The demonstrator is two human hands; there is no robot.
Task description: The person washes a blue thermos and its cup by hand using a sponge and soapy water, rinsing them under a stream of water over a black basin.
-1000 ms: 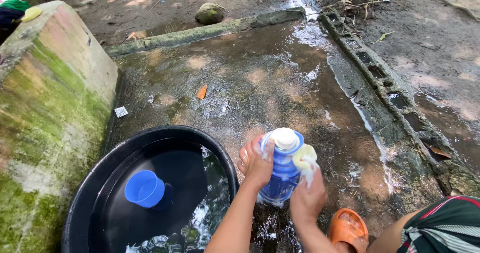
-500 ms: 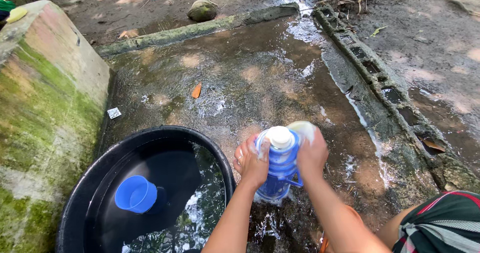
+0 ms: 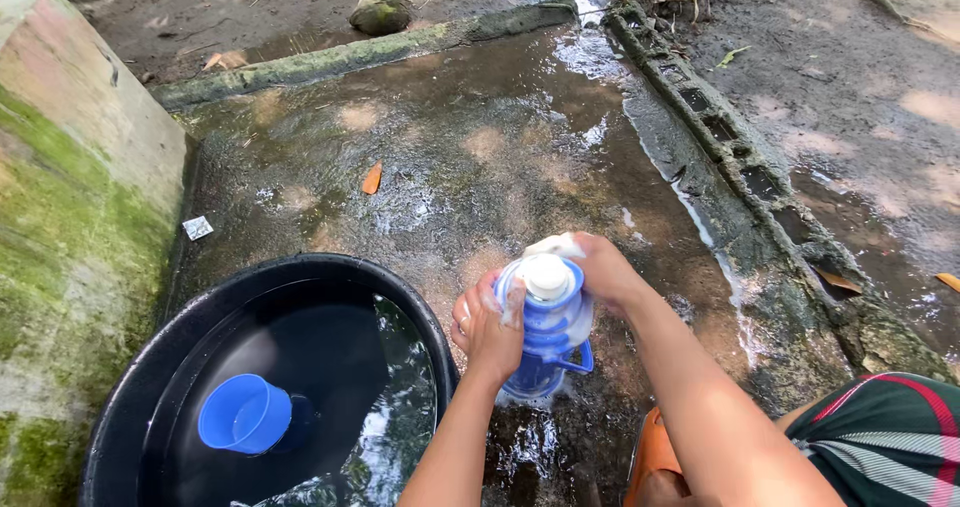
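Now the right hand (image 3: 600,267) has slid its soapy white sponge (image 3: 556,245) behind the blue plastic jug (image 3: 545,327); the left hand (image 3: 490,322) grips the jug's side.

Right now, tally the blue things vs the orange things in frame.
Blue: 2 (jug held by the left hand and right hand; cup floating in the black tub)
Orange: 2 (sandal; leaf on the wet slab)
Total: 4
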